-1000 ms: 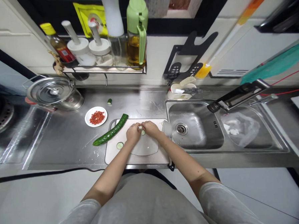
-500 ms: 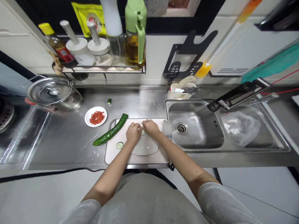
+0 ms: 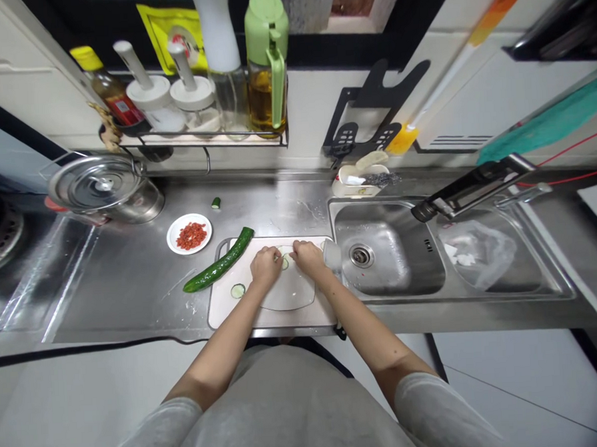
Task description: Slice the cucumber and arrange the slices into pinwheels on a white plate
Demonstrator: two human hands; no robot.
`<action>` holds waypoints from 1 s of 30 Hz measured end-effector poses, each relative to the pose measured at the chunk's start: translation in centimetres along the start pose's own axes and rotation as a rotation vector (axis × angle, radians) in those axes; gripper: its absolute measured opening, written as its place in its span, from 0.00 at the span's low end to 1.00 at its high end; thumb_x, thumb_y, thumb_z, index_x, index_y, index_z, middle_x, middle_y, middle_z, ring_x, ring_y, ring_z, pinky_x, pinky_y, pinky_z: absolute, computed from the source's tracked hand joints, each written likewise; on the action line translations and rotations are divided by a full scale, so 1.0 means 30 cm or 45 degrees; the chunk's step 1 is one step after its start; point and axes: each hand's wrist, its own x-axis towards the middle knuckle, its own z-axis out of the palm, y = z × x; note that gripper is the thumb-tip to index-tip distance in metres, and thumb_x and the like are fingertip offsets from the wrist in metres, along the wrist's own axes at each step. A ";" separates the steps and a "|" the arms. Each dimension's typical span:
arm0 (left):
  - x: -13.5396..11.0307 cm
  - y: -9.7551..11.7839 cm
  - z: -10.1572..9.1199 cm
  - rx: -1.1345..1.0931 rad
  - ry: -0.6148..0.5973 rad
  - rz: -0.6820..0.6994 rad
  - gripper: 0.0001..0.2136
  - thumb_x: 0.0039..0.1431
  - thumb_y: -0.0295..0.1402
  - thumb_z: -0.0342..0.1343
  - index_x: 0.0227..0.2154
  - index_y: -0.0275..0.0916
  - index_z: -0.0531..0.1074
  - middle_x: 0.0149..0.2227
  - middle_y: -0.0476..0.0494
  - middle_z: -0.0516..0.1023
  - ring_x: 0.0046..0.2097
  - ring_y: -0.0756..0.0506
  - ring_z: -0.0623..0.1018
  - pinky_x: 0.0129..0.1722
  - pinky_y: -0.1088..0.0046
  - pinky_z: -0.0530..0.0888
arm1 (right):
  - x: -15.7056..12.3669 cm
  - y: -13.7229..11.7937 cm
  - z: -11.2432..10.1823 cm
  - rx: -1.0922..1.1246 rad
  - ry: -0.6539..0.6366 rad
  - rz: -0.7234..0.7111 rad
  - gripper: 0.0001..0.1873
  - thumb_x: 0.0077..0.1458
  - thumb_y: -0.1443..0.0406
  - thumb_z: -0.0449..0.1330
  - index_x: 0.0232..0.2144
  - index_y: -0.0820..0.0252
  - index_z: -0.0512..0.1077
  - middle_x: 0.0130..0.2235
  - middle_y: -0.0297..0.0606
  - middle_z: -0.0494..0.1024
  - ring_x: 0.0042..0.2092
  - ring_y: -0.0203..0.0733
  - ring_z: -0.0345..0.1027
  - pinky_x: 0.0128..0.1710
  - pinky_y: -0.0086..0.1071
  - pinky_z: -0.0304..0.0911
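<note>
Both hands are over a white plate (image 3: 293,296) that lies on a pale cutting board (image 3: 224,315). My left hand (image 3: 265,267) has its fingers curled and pinched at the plate's left side; what they hold, if anything, is hidden. On the right, my right hand (image 3: 309,259) is closed too, its fingertips small and unclear. A thin cucumber slice (image 3: 285,262) shows on the plate between the hands. Another cucumber slice (image 3: 238,291) lies flat on the board, left of my left wrist. A whole cucumber (image 3: 219,266) slants across the board's left edge.
A white dish of chopped red pieces (image 3: 173,247) and a cucumber end (image 3: 216,203) are on the steel counter. A lidded pot (image 3: 144,199) stands farther left. To the right is a sink (image 3: 380,246). A knife blade (image 3: 332,255) appears beside my right hand.
My right hand has shifted a little to the right, away from my left hand, widening the gap. More of the cucumber slice between them now shows. The camera view has moved slightly.
</note>
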 end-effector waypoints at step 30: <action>-0.296 -0.343 -0.144 -0.489 0.304 -0.115 0.13 0.52 0.43 0.54 0.35 0.41 0.75 0.25 0.51 0.71 0.26 0.51 0.68 0.28 0.77 0.65 | -0.420 0.217 0.052 1.029 0.807 0.316 0.17 0.56 0.52 0.52 0.30 0.59 0.69 0.20 0.27 0.60 0.24 0.34 0.54 0.27 0.28 0.53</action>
